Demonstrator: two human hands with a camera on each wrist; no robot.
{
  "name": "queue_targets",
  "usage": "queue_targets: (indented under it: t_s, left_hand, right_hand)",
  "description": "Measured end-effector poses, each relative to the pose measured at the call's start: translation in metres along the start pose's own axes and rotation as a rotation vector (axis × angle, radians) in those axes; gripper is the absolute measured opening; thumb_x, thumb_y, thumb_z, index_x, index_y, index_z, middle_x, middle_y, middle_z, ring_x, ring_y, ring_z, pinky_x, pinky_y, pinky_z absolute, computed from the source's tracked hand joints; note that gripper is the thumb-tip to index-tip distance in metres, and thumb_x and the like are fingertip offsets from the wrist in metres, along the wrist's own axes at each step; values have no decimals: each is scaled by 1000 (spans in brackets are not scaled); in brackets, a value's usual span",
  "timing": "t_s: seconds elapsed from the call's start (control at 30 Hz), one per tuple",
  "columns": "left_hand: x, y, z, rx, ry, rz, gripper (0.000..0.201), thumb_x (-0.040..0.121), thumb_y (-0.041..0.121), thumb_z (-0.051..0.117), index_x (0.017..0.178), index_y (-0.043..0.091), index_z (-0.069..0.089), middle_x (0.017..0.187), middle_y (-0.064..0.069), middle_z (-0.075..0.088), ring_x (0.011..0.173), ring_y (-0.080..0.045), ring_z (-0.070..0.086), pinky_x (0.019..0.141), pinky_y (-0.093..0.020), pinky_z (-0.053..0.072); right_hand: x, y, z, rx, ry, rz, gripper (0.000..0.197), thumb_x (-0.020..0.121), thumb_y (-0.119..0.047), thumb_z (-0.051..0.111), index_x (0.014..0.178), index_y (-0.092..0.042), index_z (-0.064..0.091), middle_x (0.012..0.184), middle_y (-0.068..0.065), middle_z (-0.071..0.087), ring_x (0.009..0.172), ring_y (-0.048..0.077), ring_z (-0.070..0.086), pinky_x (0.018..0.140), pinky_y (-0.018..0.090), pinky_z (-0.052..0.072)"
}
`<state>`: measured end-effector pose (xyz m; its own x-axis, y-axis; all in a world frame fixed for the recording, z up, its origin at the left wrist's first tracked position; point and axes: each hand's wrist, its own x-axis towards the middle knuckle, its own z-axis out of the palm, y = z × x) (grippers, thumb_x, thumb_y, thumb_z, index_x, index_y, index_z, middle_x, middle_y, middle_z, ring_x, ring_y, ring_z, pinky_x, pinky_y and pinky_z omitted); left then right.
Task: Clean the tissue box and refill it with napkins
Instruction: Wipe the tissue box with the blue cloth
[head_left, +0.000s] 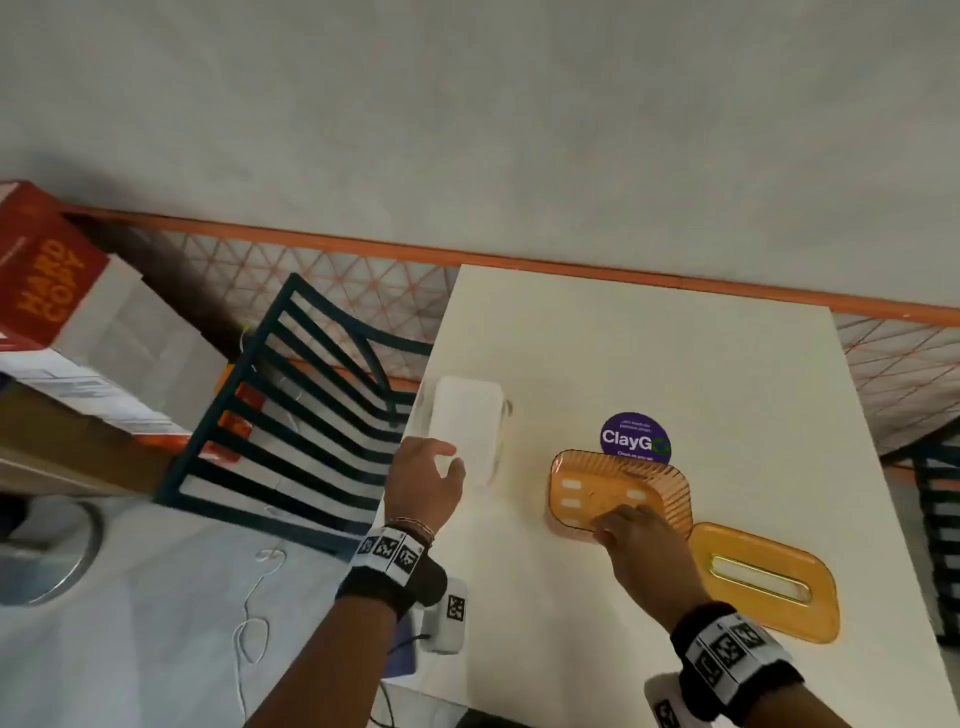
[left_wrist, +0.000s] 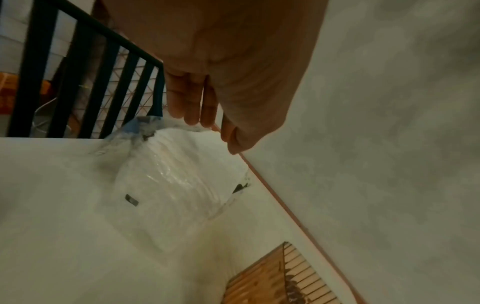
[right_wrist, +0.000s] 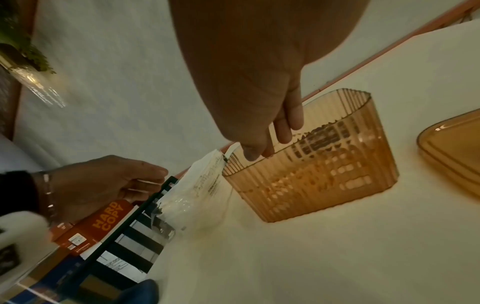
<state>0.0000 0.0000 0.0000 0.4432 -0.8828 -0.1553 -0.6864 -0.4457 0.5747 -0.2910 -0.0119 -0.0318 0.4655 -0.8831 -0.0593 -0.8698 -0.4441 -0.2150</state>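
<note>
An orange ribbed tissue box (head_left: 618, 493) stands open on the white table (head_left: 675, 364), and nothing shows inside it. My right hand (head_left: 618, 522) pinches its near rim, thumb outside and fingers inside (right_wrist: 285, 131). The box's orange lid (head_left: 763, 582), with a slot, lies flat to the right of the box. A plastic-wrapped pack of white napkins (head_left: 467, 434) lies near the table's left edge. My left hand (head_left: 441, 462) hovers over the pack's near end with relaxed fingers (left_wrist: 192, 107) and holds nothing. The left wrist view shows the pack (left_wrist: 176, 181) just under the fingertips.
A purple ClayGo sticker (head_left: 635, 437) is on the table behind the box. A dark slatted chair (head_left: 291, 415) stands against the table's left edge, with a red HARD COPY carton (head_left: 47, 280) beyond it. Another dark chair (head_left: 940, 519) is at the right.
</note>
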Motion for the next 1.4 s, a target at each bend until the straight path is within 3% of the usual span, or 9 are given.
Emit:
queue_targets:
  t_s: [0.23,0.37,0.57,0.73,0.83,0.93,1.07,1.27,1.4]
  left_hand:
    - [-59,-91,-8,209,-169,-196,30,91,48,53,94,22,68,96,3,66,95,-21,66,85,-31,51]
    - [-93,-133,13,270,-362,-352,73,74,60,75,131,22,51,131,-4,52,125,-25,53,102,-37,45]
    - [-90,-142,27,207,-307,-315,41,85,14,68,126,15,60,129,-14,55,121,-35,52,100,-44,48]
    - [-78,-125,4,-487,-314,-564,30,87,18,75,117,12,73,108,-10,75,89,-25,72,84,-40,60]
    - [-81,-90,-10,-1332,-673,-721,30,102,25,59,108,4,80,94,-14,77,50,-16,63,46,-24,54]
    - [-88,-78,9,-1778,-721,-493,57,110,25,7,153,-5,30,148,-25,50,125,-31,59,99,-37,49]
    - [-92,-43,34,-1766,-831,-565,35,97,26,57,125,9,71,116,-7,72,93,-13,66,74,-23,48]
    - [-105,30,45,-1828,-759,-607,18,96,15,26,82,27,25,80,8,14,60,-6,7,58,-21,16]
    - [-101,5,72,-1829,-635,-801,16,96,21,50,88,16,63,83,0,45,65,-14,42,58,-27,42]
  right_hand:
    - [26,-25,10,13,-63,29,9,84,-16,79,79,-23,78,71,-7,71,64,15,61,50,24,48]
    - [30,-27,9,31,-103,87,11,90,-16,70,83,-23,76,74,-6,71,66,16,61,53,25,46]
    - [30,-23,1,-13,-239,47,22,102,-24,52,107,-25,73,98,-6,74,89,14,66,68,23,48]
    - [37,-31,-13,-220,-418,-70,30,95,-8,45,119,-14,62,99,4,74,86,25,70,67,32,49]
    - [45,-32,-20,-299,-417,-125,29,93,-5,46,119,-9,58,92,9,73,77,29,69,58,30,38]
    - [51,-26,-28,-337,-393,-147,29,95,-5,45,120,-9,57,91,8,73,73,29,68,50,29,29]
    - [55,-15,-31,-374,-396,-193,26,97,-1,42,121,-5,53,94,12,71,80,32,71,56,34,38]
    - [57,-8,-26,-335,-421,-194,24,100,-5,44,123,-6,53,106,11,70,91,31,71,65,36,45]
    - [58,-11,-25,-299,-450,-140,25,100,-8,43,121,-7,57,112,13,69,99,32,69,74,36,49]
